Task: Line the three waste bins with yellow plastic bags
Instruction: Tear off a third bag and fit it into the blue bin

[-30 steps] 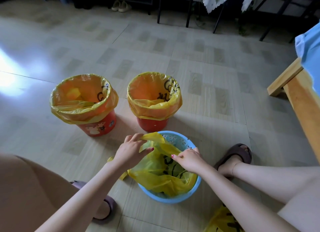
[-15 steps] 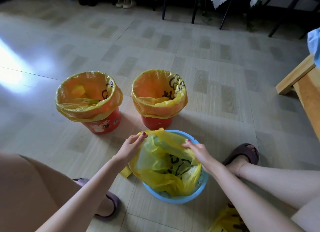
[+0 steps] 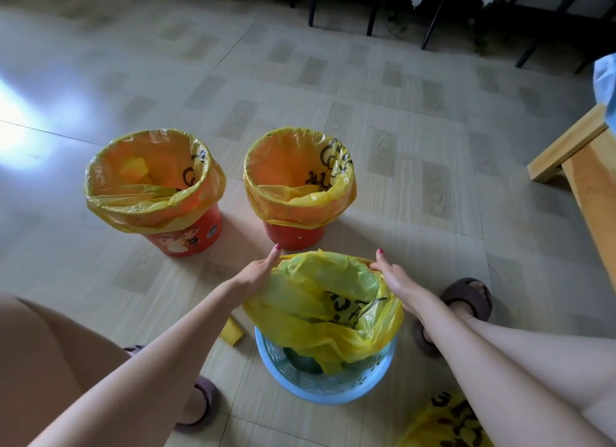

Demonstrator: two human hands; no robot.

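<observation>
On the pale tiled floor point(image 3: 416, 120), three bag-lined bins point(image 3: 325, 376).

Tiled floor point(image 3: 416, 120), pale, glare patch at far left. On it stood two red bins point(image 3: 186, 236) point(image 3: 293, 235) side by side, each lined in yellow, and nearer, a blue bin point(image 3: 326, 380) (bag draped over its rim). A yellow scrap point(image 3: 231, 331) lay just left of the blue one. More yellow bags point(image 3: 443, 423) lay at lower right. Slippers point(image 3: 466, 296) point(image 3: 200, 403) rested either side.
</observation>
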